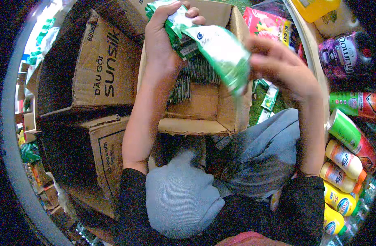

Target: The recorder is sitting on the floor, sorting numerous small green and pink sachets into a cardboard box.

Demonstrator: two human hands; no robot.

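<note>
The left hand [163,45] is raised over an open cardboard box [204,110], its grip closed around a bunch of green sachets [177,24]; the thumb and curled fingers wrap the top of the bunch, which sticks out above and to the right of the palm. From that bunch a longer green and white sachet strip [221,53] runs down and to the right, across the gap between the two hands. The right hand [282,67] is blurred; its fingers meet the lower right end of the strip, and its grip looks closed on that end, though the blur hides just how the fingertips sit. So the strip is stretched between both hands, above the box's open mouth, with the left hand at its upper end and the right hand at its lower end.

Inside the box, more dark green sachets [196,71] lie packed below the left wrist. To the left stands a larger cardboard carton [102,65], well apart from the hands. The person's knees in grey trousers [184,201] sit below the box. A few loose green sachets [270,98] lie just right of the box, and along the right edge a shelf holds yellow bottles [340,201] and a dark purple bottle [348,55]
</note>
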